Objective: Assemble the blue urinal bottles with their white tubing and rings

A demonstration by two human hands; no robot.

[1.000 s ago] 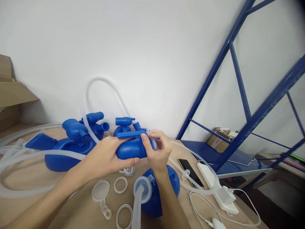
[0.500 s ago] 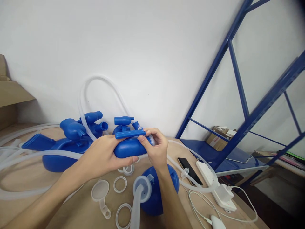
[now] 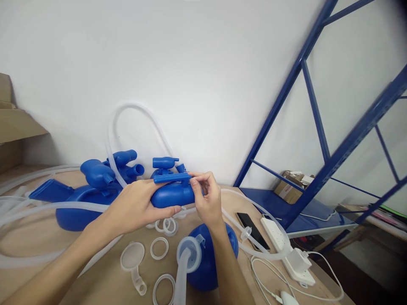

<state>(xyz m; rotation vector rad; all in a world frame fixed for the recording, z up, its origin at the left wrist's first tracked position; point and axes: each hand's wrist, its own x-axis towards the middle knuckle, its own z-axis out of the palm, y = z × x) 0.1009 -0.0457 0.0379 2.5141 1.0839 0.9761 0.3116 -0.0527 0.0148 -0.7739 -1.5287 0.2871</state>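
My left hand (image 3: 141,201) wraps round a blue plastic urinal bottle (image 3: 173,195) with a long bar handle, its thumb along the near side. At the bottle's right end, the fingers of my right hand (image 3: 208,197) are closed about the neck; what lies under them is partly hidden. Below on the table, another blue bottle (image 3: 203,271) has a translucent cap (image 3: 190,254) fitted with a tube. Nearby lie a loose cap with a strap (image 3: 132,256) and clear sealing rings (image 3: 159,248).
More blue bottles (image 3: 92,199) stand at the left among long clear tubes (image 3: 79,206). A phone (image 3: 252,231), a power strip (image 3: 275,233) and a white cable lie at the right. A blue metal rack (image 3: 276,110) rises behind them; a cardboard box (image 3: 20,123) is far left.
My right hand has shifted slightly left along the bottle's end, its fingers now more bunched. The pale rim seen there earlier is hidden. My left hand keeps its hold.
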